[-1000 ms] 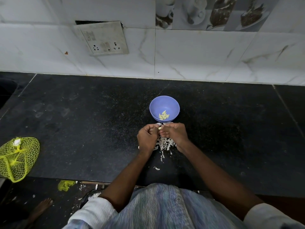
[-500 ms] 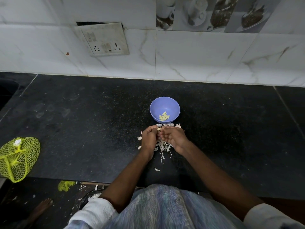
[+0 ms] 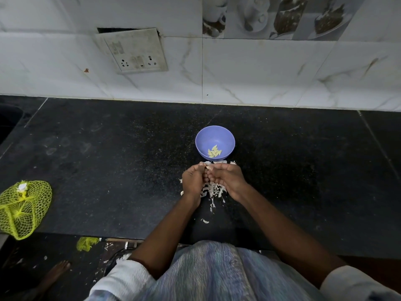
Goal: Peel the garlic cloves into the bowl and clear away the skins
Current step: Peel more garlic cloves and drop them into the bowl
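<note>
A small purple bowl [image 3: 215,135] stands on the black counter and holds several peeled garlic cloves [image 3: 214,151]. Just in front of it my left hand [image 3: 193,181] and my right hand [image 3: 227,179] are pressed together, fingers curled, pinching a garlic clove [image 3: 205,167] between their fingertips; only a pale tip of it shows. A heap of white garlic skins [image 3: 213,190] lies on the counter under and between my hands, with a few scraps trailing toward me.
A yellow net bag [image 3: 23,207] lies at the counter's left front edge. The black counter [image 3: 108,159] ends at a marble tiled wall with a switch plate [image 3: 134,53]. Skin scraps and a yellow shred [image 3: 86,243] lie on the floor by a bare foot [image 3: 57,270].
My hands have stayed in front of the bowl, fingers shifting slightly on the clove. The bowl and the skins have not moved.
</note>
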